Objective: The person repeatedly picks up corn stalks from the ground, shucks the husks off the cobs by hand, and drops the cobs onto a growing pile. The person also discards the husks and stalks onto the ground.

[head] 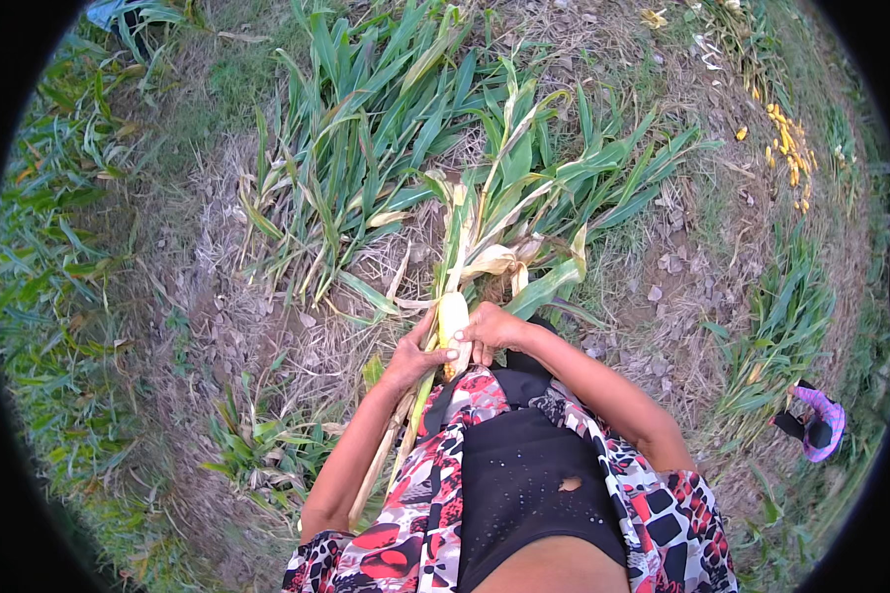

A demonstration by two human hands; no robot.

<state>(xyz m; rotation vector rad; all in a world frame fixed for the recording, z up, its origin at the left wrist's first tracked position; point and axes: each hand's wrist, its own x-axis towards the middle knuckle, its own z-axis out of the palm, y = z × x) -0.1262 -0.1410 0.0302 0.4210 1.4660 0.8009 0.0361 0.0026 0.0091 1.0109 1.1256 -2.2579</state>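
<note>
Between my two hands is an ear of maize (453, 319), its pale yellow kernels partly bared and its tip toward my body. My left hand (413, 361) grips it from the left, the thumb lying across the lower part. From the right, my right hand (487, 331) closes on the ear and on a strip of pale husk (457, 362) beside the kernels. Long maize stalks (397, 430) pass under my left hand and along my left forearm. Dry husk leaves (492, 259) spread out just beyond the ear.
Cut green maize plants (371, 111) lie in heaps ahead. A pile of husked yellow ears (791, 152) is on the ground at far right. Another person (823, 422) is beside a maize heap (775, 333) on the right. Standing maize (59, 259) lines the left.
</note>
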